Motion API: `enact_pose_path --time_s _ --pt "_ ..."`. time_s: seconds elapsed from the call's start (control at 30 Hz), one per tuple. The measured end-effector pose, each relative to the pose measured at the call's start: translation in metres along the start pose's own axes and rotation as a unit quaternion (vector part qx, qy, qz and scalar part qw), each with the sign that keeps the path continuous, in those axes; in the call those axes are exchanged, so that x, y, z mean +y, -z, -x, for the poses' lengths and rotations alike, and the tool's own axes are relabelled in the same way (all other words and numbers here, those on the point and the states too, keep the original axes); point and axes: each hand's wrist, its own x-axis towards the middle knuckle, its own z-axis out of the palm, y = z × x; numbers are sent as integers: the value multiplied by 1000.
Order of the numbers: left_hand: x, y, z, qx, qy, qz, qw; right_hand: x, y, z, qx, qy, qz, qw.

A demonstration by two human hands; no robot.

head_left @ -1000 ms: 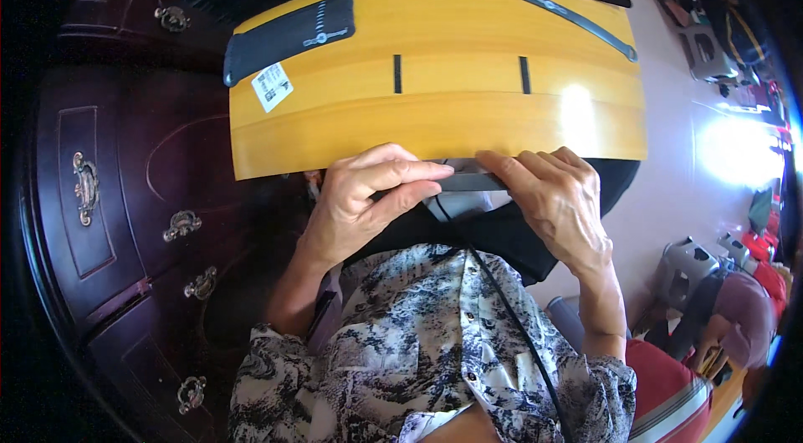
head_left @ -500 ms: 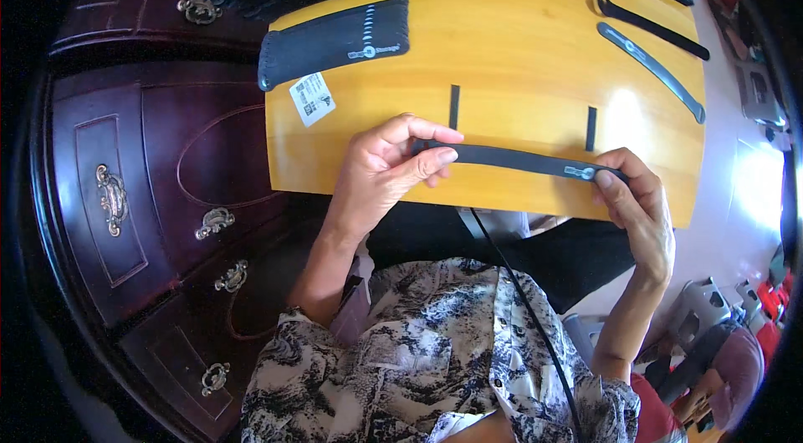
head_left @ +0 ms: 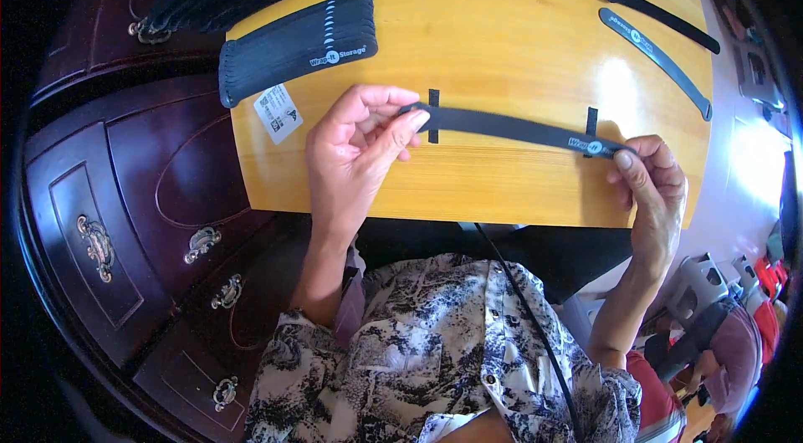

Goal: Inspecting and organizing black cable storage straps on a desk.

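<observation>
A long black strap with white print near one end is stretched from left to right above the table. My left hand pinches its left end between thumb and fingers. At the printed right end, my right hand grips it the same way. Under or just behind the strap, two short dark strips lie on the tabletop: the left strip by my left fingertips and the right strip close to the print. I cannot tell whether the strap touches the wood.
On the yellow wooden table, a fanned stack of black straps lies at left beside a white label. Two single straps, one grey-black and one black, rest at right. Dark drawers stand at left.
Both hands have carried the strap away from the table's near edge, up to the two dark strips. It is still held at both ends. The view has shifted slightly.
</observation>
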Motion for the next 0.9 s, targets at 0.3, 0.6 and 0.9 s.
enact_pose_path --time_s 0.3,0.6,0.9 --pt "-2 -4 -13 11 -29 -24 999 -2 -1 -17 24 2 -3 1000" --pt "-6 -6 -19 16 -55 -45 997 0 -8 -28 30 24 -2 999" --pt "-10 -7 -20 24 -53 -53 997 2 -8 -30 42 17 7 999"
